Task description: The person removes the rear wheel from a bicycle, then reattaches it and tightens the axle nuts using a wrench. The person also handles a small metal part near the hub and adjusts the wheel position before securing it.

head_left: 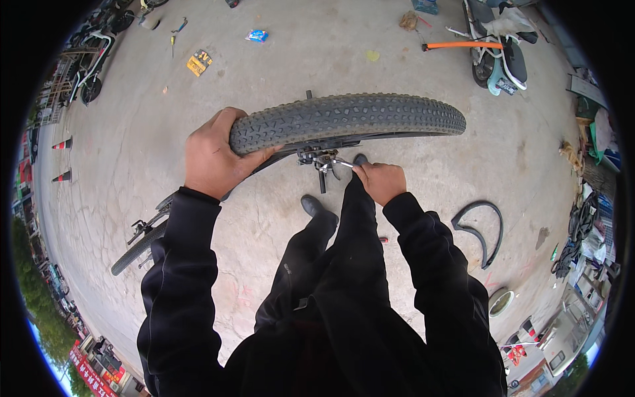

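Note:
A wide bicycle tire (350, 116) with a knobby dark tread arches across the middle of the view, on the wheel of a bicycle that stretches away to the lower left. My left hand (215, 155) is wrapped round the tire's left end, thumb on the near side and fingers over the far side. Below the tire sits a cluster of metal parts (317, 157) beside the wheel's rim. My right hand (383, 182) is closed on a slim silver metal piece (344, 163) that reaches to this cluster; whether it is a tool or a lever I cannot tell.
The bicycle's other wheel (135, 253) lies lower left. A curved black tire piece (493, 235) rests on the concrete to the right. Farther off are a parked scooter (503, 59), an orange-handled pump-like bar (463, 45), a yellow-black card (198, 63) and a blue packet (257, 36).

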